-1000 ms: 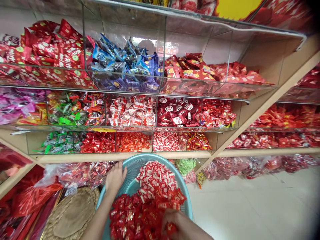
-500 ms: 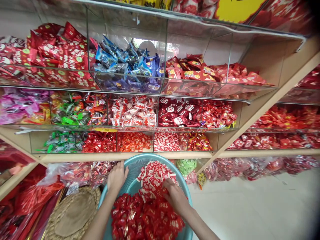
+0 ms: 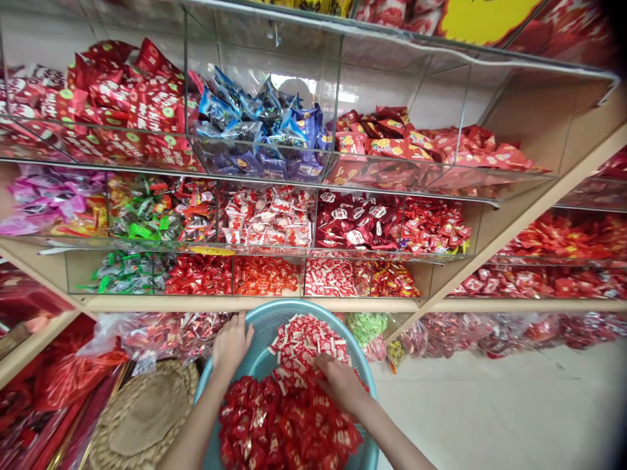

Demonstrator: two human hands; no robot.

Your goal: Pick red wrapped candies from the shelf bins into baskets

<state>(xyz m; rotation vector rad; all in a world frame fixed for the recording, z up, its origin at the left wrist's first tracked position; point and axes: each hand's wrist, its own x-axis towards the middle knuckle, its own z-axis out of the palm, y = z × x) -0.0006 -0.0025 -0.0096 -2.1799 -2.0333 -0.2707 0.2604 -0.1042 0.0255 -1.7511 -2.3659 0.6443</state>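
A teal plastic basket point(image 3: 365, 356) stands low in front of the shelves. My left hand point(image 3: 232, 346) grips its upper left rim, with the fingers over the edge. Inside, small red-and-white wrapped candies point(image 3: 306, 339) are heaped toward the far side, and larger shiny red wrapped candies point(image 3: 274, 424) fill the near side. My right hand point(image 3: 340, 382) is among the candies where the two heaps meet, its fingers curled into them. The fingertips are partly hidden, so exactly which pieces they touch does not show.
Clear-fronted shelf bins hold red packets point(image 3: 112, 98), blue packets point(image 3: 274, 121) and more small candies point(image 3: 330, 277). A woven straw stool point(image 3: 147, 408) stands left of the basket. Bagged candies point(image 3: 445, 333) lie under the shelf, beside pale floor tiles point(image 3: 470, 411).
The view has shifted slightly, so the shelves sit a little further right. My right hand has moved slightly among the candies. My left hand stays on the rim.
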